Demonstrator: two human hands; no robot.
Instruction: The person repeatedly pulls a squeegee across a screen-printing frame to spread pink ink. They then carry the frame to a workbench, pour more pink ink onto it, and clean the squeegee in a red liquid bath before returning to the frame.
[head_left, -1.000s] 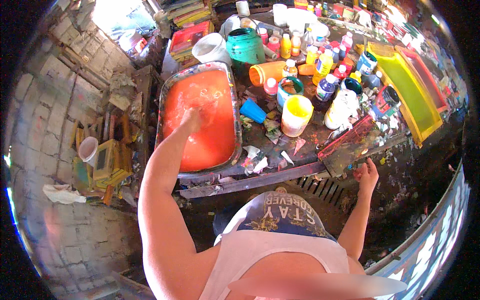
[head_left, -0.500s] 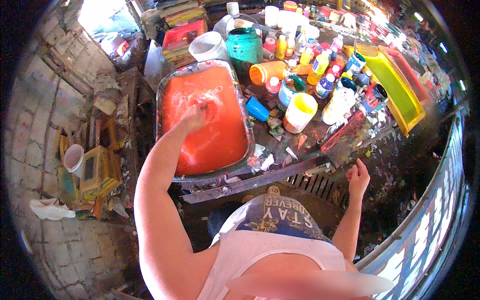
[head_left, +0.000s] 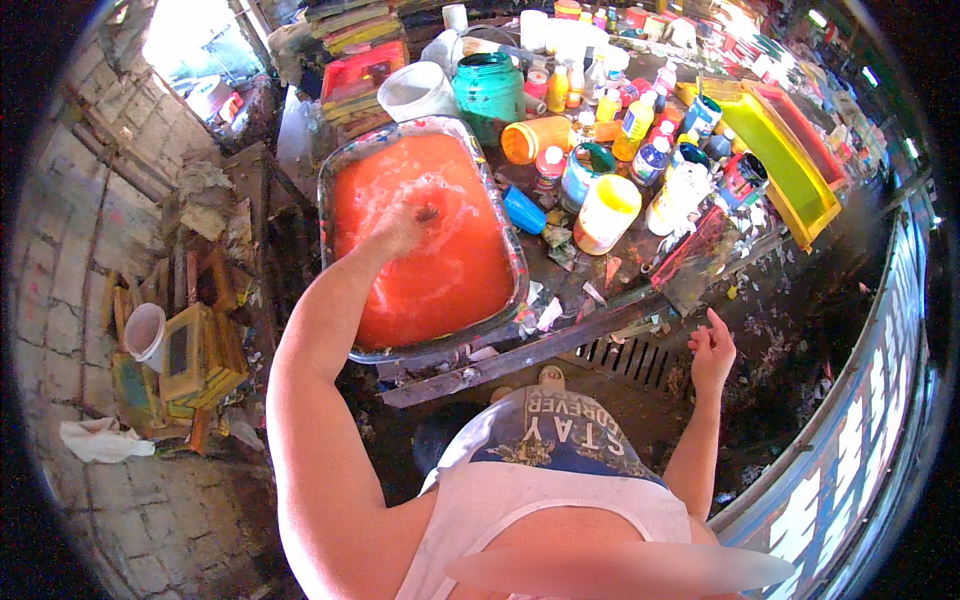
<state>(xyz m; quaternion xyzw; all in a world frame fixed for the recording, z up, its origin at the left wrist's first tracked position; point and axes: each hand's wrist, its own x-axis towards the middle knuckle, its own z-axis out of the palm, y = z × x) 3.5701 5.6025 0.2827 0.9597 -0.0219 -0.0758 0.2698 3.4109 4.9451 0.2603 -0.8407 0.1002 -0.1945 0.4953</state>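
My left hand (head_left: 405,228) reaches into a dark-rimmed, paint-spattered tub (head_left: 326,215) of orange-red liquid (head_left: 440,295). Its fingers dip below the surface, so their pose and anything in them are hidden. Pale, foamy streaks swirl around the hand. Off to the right, beyond the bench's front edge, my right hand (head_left: 712,350) hangs in the air with fingers loosely bent and apart, touching nothing. Beside the tub lies a blue cup (head_left: 523,210) on its side. A white pail with yellow inside (head_left: 605,215) stands right of the cup.
Behind the tub stand a white bucket (head_left: 412,95) and a green tub (head_left: 488,98). Bottles and paint pots crowd the bench, with a yellow-framed screen (head_left: 785,165) at right. Wooden frames (head_left: 203,355) and a small pail (head_left: 145,335) sit at left. A floor grate (head_left: 625,362) lies below the bench.
My left hand has shifted slightly right and nearer within the liquid, and the foam streaks have spread into a wider swirl. My right hand stays nearly in place. The view has turned a little.
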